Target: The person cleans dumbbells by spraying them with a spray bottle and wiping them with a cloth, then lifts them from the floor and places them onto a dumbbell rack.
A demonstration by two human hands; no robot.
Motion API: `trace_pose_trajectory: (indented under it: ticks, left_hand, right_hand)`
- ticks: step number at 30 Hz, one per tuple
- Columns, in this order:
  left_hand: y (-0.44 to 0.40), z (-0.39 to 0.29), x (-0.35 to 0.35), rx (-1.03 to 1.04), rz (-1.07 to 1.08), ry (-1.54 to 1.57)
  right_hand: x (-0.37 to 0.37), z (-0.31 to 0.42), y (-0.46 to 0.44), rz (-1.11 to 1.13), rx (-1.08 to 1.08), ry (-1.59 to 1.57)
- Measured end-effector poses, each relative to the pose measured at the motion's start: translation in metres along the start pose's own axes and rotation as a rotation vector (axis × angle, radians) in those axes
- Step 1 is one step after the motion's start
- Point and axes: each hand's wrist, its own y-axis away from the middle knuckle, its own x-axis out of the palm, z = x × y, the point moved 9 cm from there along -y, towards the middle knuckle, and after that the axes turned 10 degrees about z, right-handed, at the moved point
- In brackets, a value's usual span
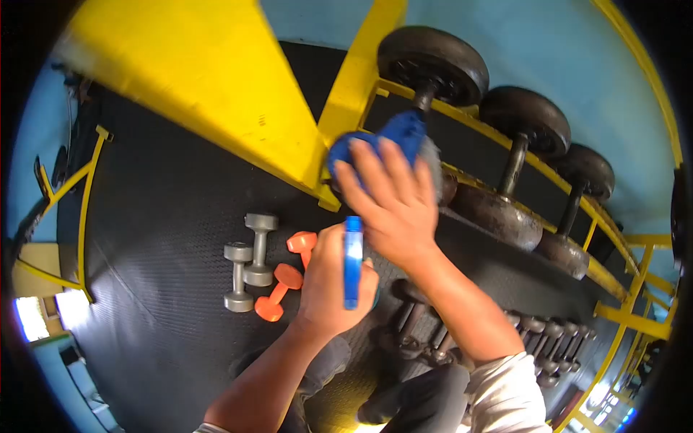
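Note:
My left hand (326, 285) is closed around what looks like a spray bottle, seen from above with its long blue head (352, 263) on top; most of its body is hidden by my fingers. My right hand (393, 202) presses a blue cloth (404, 133) with outstretched fingers against the near end of a large dark dumbbell (426, 97) on the yellow rack. The cloth and fingers cover much of that end, and a greyish edge (433, 169) shows beside them. Two orange dumbbells (278, 292) lie on the floor just left of my left hand.
More large rusty dumbbells (498, 216) rest along the rack to the right. A thick yellow post (209, 94) slants across the upper left. Two grey dumbbells (238, 278) lie on the black rubber floor (159, 216). Several smaller dark dumbbells (552, 339) stand in a row at lower right.

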Motion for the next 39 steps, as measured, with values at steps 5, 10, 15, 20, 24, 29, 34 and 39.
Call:
trace_pose_trajectory:
  ticks: [5,10,15,20,24,29,34,39]
  left_hand:
    - [-0.004,-0.013,0.007,0.194,0.096,0.054]
    - [0.014,-0.016,0.016,0.159,0.150,-0.047]
    - [0.023,-0.044,-0.014,0.110,0.101,-0.125]
    - [0.016,-0.029,-0.012,0.112,0.069,-0.130]
    - [0.014,-0.024,0.001,0.082,0.143,-0.137]
    - [0.009,-0.046,-0.011,0.170,0.043,-0.072]
    - [0.009,-0.052,0.003,0.165,0.050,-0.154]
    - [0.009,-0.046,0.017,0.104,0.139,-0.075]
  right_hand:
    - [0.027,-0.044,0.097,-0.480,0.119,0.071]
    - [0.008,-0.028,0.063,-0.398,0.222,0.069]
    - [0.065,0.035,0.025,-0.110,-0.213,0.710]
    - [0.171,-0.041,0.127,0.312,-0.519,0.529]
    - [0.068,-0.020,0.112,0.239,-0.320,0.292]
    - [0.041,0.015,0.057,-0.168,-0.343,0.614]
    - [0.154,-0.032,0.085,0.392,-0.095,-0.126]
    - [0.083,-0.038,0.116,0.504,-0.050,0.072]
